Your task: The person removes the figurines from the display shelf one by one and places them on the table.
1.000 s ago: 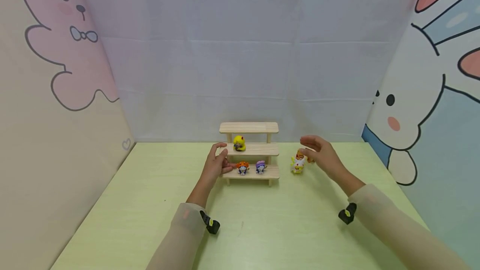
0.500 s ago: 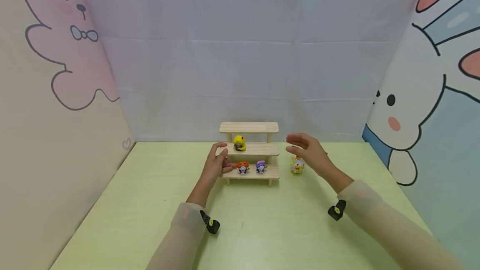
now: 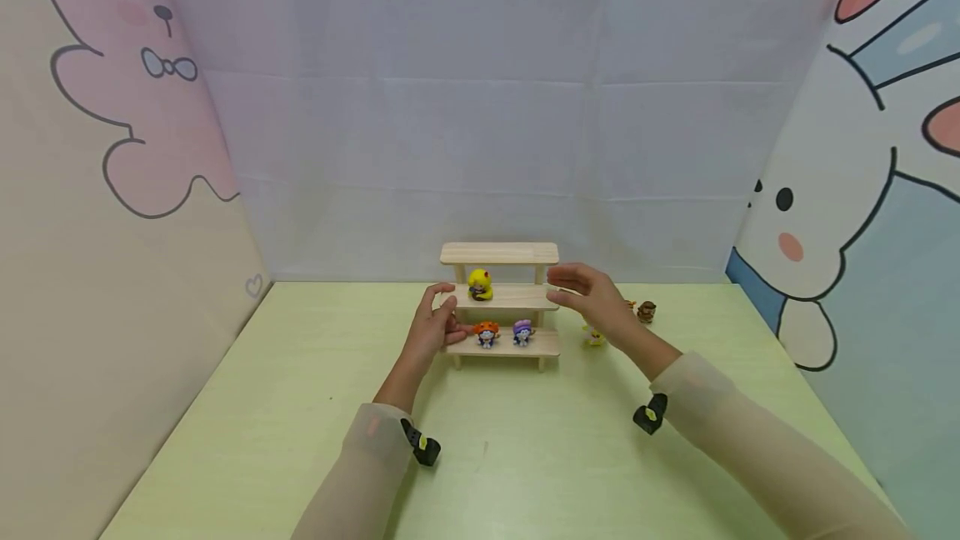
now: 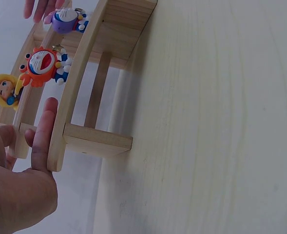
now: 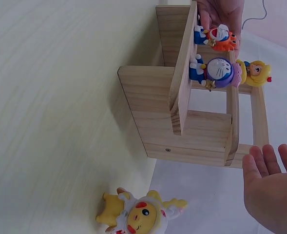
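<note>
A three-tier wooden display shelf (image 3: pixel 498 253) stands at the back of the table. My left hand (image 3: pixel 429 330) grips its left end, thumb at the middle tier and one finger lying along the bottom tier. On the middle tier sits a yellow-haired figurine (image 3: pixel 480 285). The bottom tier bears a figurine in an orange crab hat (image 4: pixel 41 67) and another in a purple hat (image 5: pixel 219 71). Beside the right end of the middle tier is my right hand (image 3: pixel 600 307), fingers extended and holding nothing.
Right of the shelf, a yellow figurine in a white outfit (image 5: pixel 143 214) stands on the table, partly covered by my right hand in the head view. Farther right is a small brown figurine (image 3: pixel 647 312), with a bit of something orange next to it. A pale cloth (image 3: pixel 390 148) hangs behind.
My right hand has moved left, from above the figurines on the table to the shelf's right end, uncovering the brown figurine. The left hand stays in place.
</note>
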`<state>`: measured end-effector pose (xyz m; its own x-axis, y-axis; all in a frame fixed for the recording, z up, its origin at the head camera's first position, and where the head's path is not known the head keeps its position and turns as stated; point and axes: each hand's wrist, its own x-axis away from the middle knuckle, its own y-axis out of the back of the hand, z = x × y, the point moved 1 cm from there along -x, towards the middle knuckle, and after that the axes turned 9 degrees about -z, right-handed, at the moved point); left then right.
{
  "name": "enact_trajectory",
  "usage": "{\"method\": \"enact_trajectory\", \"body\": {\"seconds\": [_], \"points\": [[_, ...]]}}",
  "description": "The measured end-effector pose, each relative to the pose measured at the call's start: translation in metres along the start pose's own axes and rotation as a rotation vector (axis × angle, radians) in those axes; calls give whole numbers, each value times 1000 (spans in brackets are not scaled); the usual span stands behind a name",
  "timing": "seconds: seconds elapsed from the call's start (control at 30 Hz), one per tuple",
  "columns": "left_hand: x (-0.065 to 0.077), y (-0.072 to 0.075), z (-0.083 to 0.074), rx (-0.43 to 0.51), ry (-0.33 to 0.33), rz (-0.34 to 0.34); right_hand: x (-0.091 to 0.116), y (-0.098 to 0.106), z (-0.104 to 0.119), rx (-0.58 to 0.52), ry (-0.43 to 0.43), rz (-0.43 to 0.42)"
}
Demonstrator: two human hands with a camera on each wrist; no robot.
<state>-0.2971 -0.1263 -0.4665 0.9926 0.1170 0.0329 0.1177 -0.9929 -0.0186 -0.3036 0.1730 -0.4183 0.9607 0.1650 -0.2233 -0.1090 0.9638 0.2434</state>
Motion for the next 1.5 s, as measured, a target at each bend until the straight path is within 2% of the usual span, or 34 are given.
{"method": "enact_trajectory", "body": {"seconds": [0.43, 0.7, 0.97, 1.5], "points": [[1, 0, -1, -6, -8, 0, -6, -24, 2, 23, 23, 28], [2, 0, -3, -9, -6, 1, -11, -39, 3, -30, -24, 63], [1, 2, -1, -19, -7, -10, -20, -57, 8, -45, -35, 109], [1, 1, -1, -4, -12, 8, -35, -75, 18, -13, -65, 183]]}}
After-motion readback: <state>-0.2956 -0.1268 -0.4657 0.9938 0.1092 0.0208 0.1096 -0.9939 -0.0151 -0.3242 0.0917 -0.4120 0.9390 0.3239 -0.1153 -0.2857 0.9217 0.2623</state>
